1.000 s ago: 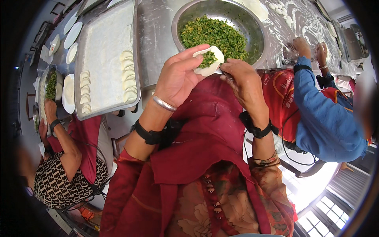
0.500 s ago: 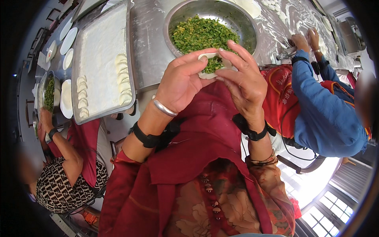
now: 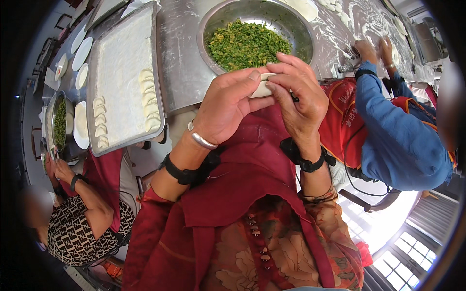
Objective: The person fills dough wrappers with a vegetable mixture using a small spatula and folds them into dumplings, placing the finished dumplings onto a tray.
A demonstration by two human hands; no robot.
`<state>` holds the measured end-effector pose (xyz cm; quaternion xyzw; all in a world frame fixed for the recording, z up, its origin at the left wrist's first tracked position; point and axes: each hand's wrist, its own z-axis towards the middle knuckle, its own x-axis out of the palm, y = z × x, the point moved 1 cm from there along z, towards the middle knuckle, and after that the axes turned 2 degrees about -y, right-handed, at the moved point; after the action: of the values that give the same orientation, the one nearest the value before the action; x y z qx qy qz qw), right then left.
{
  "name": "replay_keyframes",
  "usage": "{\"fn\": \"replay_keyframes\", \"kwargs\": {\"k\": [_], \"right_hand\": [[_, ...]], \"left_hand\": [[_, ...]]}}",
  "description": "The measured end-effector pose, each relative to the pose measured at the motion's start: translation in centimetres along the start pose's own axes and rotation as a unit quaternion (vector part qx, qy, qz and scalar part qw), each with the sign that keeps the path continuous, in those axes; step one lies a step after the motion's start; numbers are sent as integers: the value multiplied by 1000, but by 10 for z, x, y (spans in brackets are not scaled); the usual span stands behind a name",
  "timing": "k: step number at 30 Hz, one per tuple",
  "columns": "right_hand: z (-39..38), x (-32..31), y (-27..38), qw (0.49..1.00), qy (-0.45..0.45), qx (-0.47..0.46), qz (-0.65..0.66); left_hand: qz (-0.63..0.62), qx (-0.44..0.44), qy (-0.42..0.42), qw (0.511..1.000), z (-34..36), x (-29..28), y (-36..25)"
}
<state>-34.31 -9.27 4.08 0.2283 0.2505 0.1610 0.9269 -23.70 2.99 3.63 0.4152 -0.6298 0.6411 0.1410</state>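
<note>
Between my two hands is a pale dumpling (image 3: 262,88), its wrapper folded over so that no green filling shows. My left hand (image 3: 230,104) supports it from the left, thumb on top and fingers beneath. From the right, my right hand (image 3: 300,99) pinches its edge between thumb and fingers. Just beyond my fingers stands a wide steel bowl (image 3: 305,46) with chopped green filling (image 3: 247,44) heaped in it. To the left lies a floured metal tray (image 3: 121,72), with a row of finished dumplings (image 3: 150,104) along its right side and a shorter row (image 3: 100,122) at its left.
White oval plates (image 3: 82,54) line the table's far left. A co-worker (image 3: 92,218) at left handles a second bowl of filling (image 3: 60,121). At right, a co-worker in blue sleeves (image 3: 398,145) works on the flour-dusted tabletop (image 3: 357,26). Dough pieces (image 3: 332,6) lie at the back.
The wrapper, open with green filling showing before, is now folded shut over it between my fingers. The left co-worker's hands have drawn back from the bowl's middle toward its near edge.
</note>
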Motion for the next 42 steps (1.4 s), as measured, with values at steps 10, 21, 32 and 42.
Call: {"fn": "replay_keyframes", "kwargs": {"k": [10,21,32,42], "right_hand": [[-1,3,0,997,-44,55,39],[5,12,5,996,-70,50,8],[16,14,9,996,-61,50,38],[-6,20,13,913,-119,317,229]], "left_hand": [[105,97,-30,989,0,2,4],[287,218,-95,928,2,2,11],[162,222,-129,953,5,3,14],[49,292,-141,945,5,4,12]]}}
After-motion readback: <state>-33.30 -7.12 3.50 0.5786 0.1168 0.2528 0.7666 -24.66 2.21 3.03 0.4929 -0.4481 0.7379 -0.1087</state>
